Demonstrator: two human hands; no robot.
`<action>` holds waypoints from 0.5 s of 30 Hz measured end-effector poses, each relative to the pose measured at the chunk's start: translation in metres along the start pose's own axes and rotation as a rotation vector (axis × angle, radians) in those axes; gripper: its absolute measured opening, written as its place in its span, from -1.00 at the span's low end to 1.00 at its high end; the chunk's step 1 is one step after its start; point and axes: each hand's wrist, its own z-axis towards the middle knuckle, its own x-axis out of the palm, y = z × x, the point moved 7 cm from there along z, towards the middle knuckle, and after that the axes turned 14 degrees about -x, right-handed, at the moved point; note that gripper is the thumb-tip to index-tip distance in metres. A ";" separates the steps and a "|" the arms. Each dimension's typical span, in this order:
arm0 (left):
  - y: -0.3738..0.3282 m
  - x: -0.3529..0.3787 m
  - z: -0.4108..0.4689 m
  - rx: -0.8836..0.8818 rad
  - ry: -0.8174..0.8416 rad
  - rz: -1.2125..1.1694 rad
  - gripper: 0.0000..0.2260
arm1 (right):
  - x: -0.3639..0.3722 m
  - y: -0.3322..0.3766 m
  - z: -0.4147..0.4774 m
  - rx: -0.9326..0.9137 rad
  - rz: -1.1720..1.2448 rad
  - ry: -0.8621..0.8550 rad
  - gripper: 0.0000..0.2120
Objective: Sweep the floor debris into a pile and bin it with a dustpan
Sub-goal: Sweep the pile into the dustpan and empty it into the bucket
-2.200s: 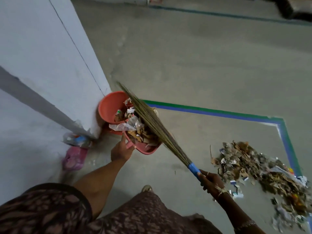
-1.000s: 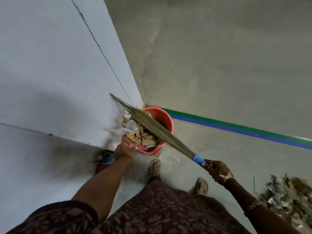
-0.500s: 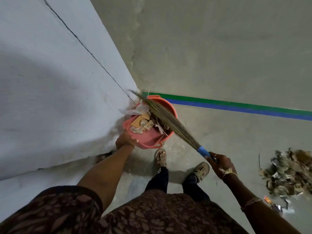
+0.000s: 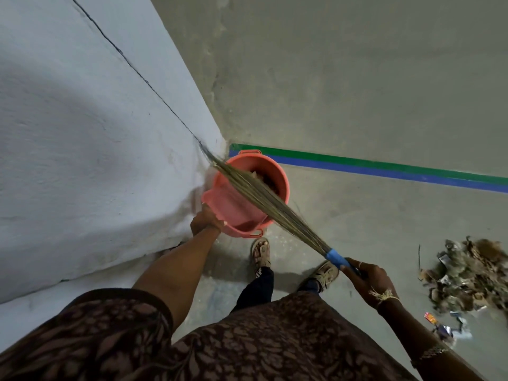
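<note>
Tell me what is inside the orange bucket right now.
Brown debris shows in the far part of the orange bucket. The dustpan, tipped into it by the left hand, and the broom lying across the rim cover the rest, so how full it is cannot be seen.

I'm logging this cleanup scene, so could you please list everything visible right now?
bucket: one, salmon-pink, on the floor by the wall corner, debris inside.
dustpan: one, pink, tipped into the bucket, looks emptied.
broom: one, straw with a blue grip, lying across the bucket.
debris pile: one, brown and grey, on the floor at right.
floor stripe: one, green and blue, beyond the bucket.
wall: one, pale grey, left.
sandals: two, beige, on the feet.
left hand: holds the dustpan.
right hand: holds the broom grip.
</note>
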 end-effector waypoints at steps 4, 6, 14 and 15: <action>-0.002 -0.004 0.000 0.017 -0.021 -0.069 -0.36 | 0.011 -0.009 -0.013 0.003 -0.043 0.045 -0.59; 0.001 -0.007 -0.003 0.017 -0.023 -0.090 -0.33 | 0.017 -0.018 -0.018 0.038 -0.074 0.071 -0.58; 0.009 -0.005 -0.005 0.022 -0.057 -0.042 -0.57 | -0.005 -0.037 -0.044 0.160 -0.162 -0.045 -0.63; 0.009 -0.005 -0.008 0.034 -0.061 -0.011 -0.52 | -0.009 -0.040 -0.048 0.164 -0.159 -0.071 -0.63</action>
